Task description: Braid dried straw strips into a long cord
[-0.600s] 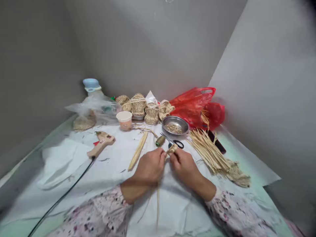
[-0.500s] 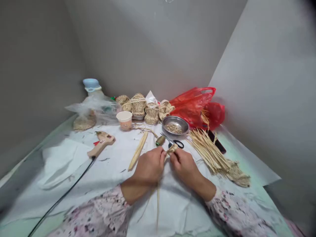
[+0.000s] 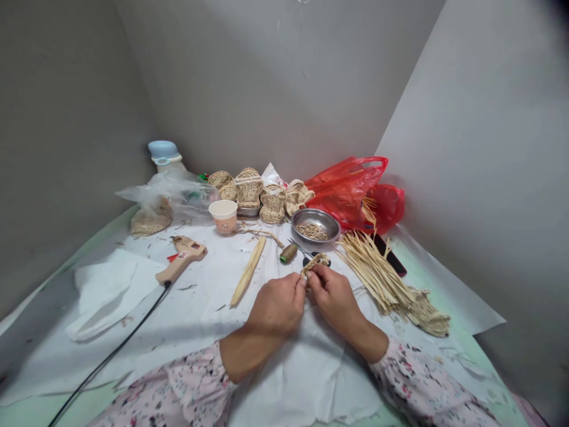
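In the head view, a small woven straw piece (image 3: 315,263) is pinched at its near end by the fingers of the left hand (image 3: 278,305) and the right hand (image 3: 333,299), both closed on it, and is held just above a white sheet (image 3: 200,311). Just beyond the hands, a thread spool (image 3: 288,254) and a pair of scissors (image 3: 297,249) are laid, the scissors partly hidden behind the straw piece. A flat wooden strip (image 3: 248,271) is placed to the left of the left hand, and a bundle of straw strips (image 3: 376,276) to the right of the right hand. Farther off, a steel bowl (image 3: 315,228) holding straw bits is set before woven straw baskets (image 3: 249,188), and a glue gun (image 3: 181,258) is left lying on the sheet.
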{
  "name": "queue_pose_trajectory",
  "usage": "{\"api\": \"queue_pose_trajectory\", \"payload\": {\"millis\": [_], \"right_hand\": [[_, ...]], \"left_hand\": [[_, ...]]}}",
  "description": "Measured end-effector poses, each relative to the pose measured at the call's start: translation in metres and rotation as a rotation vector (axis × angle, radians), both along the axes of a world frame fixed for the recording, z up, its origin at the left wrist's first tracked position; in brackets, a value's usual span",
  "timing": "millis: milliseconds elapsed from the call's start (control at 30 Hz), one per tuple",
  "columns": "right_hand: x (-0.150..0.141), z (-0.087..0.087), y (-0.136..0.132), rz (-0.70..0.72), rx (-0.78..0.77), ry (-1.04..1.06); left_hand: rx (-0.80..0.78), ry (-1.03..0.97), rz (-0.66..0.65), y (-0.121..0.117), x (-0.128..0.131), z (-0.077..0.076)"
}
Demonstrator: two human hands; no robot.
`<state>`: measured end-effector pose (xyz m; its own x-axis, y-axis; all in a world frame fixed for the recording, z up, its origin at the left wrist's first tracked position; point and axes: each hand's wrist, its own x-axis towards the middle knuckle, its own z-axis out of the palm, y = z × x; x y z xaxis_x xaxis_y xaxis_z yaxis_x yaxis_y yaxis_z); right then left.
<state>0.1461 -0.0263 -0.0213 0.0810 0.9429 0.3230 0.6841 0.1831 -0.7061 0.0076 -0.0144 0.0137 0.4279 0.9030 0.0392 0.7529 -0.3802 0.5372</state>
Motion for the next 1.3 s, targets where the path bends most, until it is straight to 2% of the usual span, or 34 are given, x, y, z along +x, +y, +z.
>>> {"api": "queue_pose_trajectory", "payload": {"millis": [467, 967, 1300], "right_hand": [[-0.005, -0.001, -0.001, -0.006, -0.057, 0.27], [-0.01, -0.004, 0.001, 0.112, -0.244, 0.81], [-0.009, -0.007, 0.003, 0.112, -0.245, 0.766]], "left_hand": [[0.096, 0.353, -0.095, -0.011, 0.004, 0.002], [0.094, 0.458, -0.175, -0.013, 0.009, 0.005], [0.112, 0.377, -0.211, -0.016, 0.008, -0.001]]}}
